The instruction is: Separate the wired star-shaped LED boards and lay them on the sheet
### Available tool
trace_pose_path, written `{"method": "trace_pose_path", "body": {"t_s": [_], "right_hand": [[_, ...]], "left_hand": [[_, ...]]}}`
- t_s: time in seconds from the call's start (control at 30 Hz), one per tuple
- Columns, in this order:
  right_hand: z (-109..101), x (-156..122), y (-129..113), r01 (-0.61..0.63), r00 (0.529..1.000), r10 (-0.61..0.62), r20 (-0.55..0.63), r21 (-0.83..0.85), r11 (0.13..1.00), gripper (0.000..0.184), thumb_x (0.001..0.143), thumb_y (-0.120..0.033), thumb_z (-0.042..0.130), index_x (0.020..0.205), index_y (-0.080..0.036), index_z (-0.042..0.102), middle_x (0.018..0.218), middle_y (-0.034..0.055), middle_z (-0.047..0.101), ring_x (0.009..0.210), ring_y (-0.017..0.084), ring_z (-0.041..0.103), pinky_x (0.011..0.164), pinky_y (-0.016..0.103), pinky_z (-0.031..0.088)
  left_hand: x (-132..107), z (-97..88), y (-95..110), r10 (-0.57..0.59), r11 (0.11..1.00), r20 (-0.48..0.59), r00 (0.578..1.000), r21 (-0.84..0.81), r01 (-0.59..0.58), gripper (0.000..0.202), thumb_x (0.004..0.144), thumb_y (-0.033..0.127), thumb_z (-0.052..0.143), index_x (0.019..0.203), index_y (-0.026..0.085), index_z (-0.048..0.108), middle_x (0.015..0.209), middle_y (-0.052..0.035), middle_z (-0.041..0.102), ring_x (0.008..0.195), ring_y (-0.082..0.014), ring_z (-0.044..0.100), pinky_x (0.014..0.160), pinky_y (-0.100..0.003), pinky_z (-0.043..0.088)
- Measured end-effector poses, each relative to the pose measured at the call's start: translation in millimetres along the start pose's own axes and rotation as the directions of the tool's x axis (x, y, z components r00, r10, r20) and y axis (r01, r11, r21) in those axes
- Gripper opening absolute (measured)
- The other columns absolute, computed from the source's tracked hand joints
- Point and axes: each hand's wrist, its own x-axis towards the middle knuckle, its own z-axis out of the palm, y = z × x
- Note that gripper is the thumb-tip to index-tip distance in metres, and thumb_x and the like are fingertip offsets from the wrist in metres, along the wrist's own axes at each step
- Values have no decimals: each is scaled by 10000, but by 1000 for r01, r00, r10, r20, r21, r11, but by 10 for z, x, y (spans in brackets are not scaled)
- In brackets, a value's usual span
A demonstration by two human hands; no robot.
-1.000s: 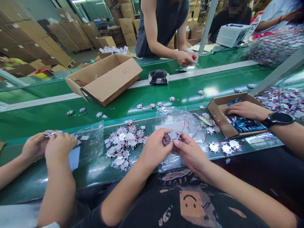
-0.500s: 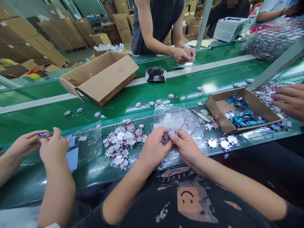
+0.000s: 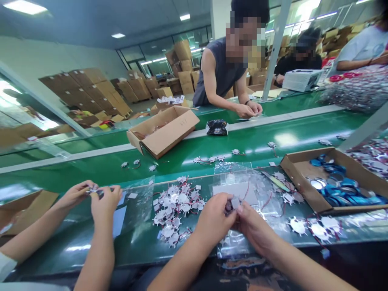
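My left hand [image 3: 216, 213] and my right hand [image 3: 256, 226] meet over transparent plastic bags at the near belt edge. Between their fingertips is a small part with a pale grey square pad [image 3: 235, 203] facing up; fingers hide most of it. Left of my hands lies a heap of white spiky round discs [image 3: 178, 202] with thin red wires. Behind my fingers, a white sheet [image 3: 253, 196] rests among the bags. To the right are several more spiky discs [image 3: 319, 232] and a long pale green-yellow strip [image 3: 275, 182].
An open carton of blue-edged round discs [image 3: 291, 184] stands at right. Spiky discs dot the green belt [image 3: 182, 171]. Across it are a carton [image 3: 171, 139], a black packet [image 3: 217, 127] and a co-worker's hands [image 3: 250, 109]. Another co-worker's hands [image 3: 103, 198] work at left.
The view has tilted up and shifted left, so the scene sits lower and farther right. A co-worker's hand at the right edge has left view. My hands keep the same part.
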Motion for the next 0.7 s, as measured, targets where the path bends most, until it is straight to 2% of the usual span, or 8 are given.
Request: {"method": "trace_pose_path", "body": {"t_s": [0.1, 0.17, 0.27, 0.33, 0.4, 0.5, 0.6, 0.7], "right_hand": [[-41, 44, 35, 0, 1000, 0, -22, -16, 1000, 481, 718, -590, 774, 1009, -222, 667, 949, 58, 697, 905, 229, 635, 814, 366, 491], [-129, 36, 16, -15, 1000, 15, 7, -27, 1000, 504, 718, -580, 778, 1064, -231, 664, 916, 46, 680, 851, 206, 626, 759, 331, 483], [-338, -68, -105, -37, 999, 41, 30, -100, 994, 583, 708, -568, 787, 1190, -272, 642, 1017, 46, 652, 807, 171, 609, 703, 296, 459], [-482, -173, -209, -20, 1000, 16, -20, -208, 978, 558, 698, -548, 795, 1162, -265, 668, 1054, 55, 649, 820, 169, 600, 753, 316, 459], [-597, -265, -275, 4, 995, -32, -90, -298, 955, 492, 691, -536, 795, 1074, -242, 704, 1007, 58, 665, 825, 177, 589, 800, 339, 454], [-725, -335, -254, 27, 985, -74, -153, -289, 957, 483, 648, -561, 807, 982, -226, 712, 909, 46, 664, 760, 168, 571, 749, 328, 456], [-852, -355, -174, 10, 991, -38, -128, -215, 977, 552, 579, -606, 838, 928, -205, 687, 807, 23, 634, 666, 130, 556, 647, 270, 439], [-977, -420, -199, 35, 987, -68, -144, -220, 975, 538, 580, -606, 843, 897, -206, 674, 754, 7, 614, 666, 135, 587, 646, 265, 463]], "left_hand": [[-13, -13, 27, 28, 999, 12, 1000, 45, -28, 210, 795, 200, 577, 990, 226, 649, 974, -63, 717, 899, -281, 662, 779, -400, 523], [-18, -61, 28, 44, 997, 38, 998, 64, -46, 227, 772, 222, 609, 993, 235, 661, 941, -47, 724, 869, -276, 667, 768, -392, 528], [72, -254, -77, 38, 994, 51, 998, 96, -43, 285, 759, 211, 614, 1038, 247, 664, 917, -18, 723, 803, -236, 662, 728, -342, 526], [253, -455, -266, 19, 990, 26, 999, 141, -22, 300, 786, 206, 585, 1074, 249, 658, 992, -7, 720, 851, -219, 658, 766, -317, 513], [530, -666, -550, -18, 976, -28, 999, 217, 24, 294, 832, 237, 554, 1110, 233, 646, 1070, -3, 705, 931, -217, 645, 813, -306, 492], [1018, -899, -1030, -93, 944, -95, 991, 310, 118, 288, 889, 292, 540, 1124, 147, 621, 1068, -55, 691, 986, -231, 625, 834, -323, 491], [1415, -988, -1389, -234, 883, -41, 971, 408, 231, 272, 922, 349, 592, 1075, 126, 625, 1087, -75, 664, 995, -220, 633, 862, -383, 524], [1653, -1012, -1542, -396, 789, 55, 917, 530, 309, 300, 921, 358, 619, 1120, 134, 626, 1139, -72, 638, 1016, -234, 634, 870, -418, 551]]}}
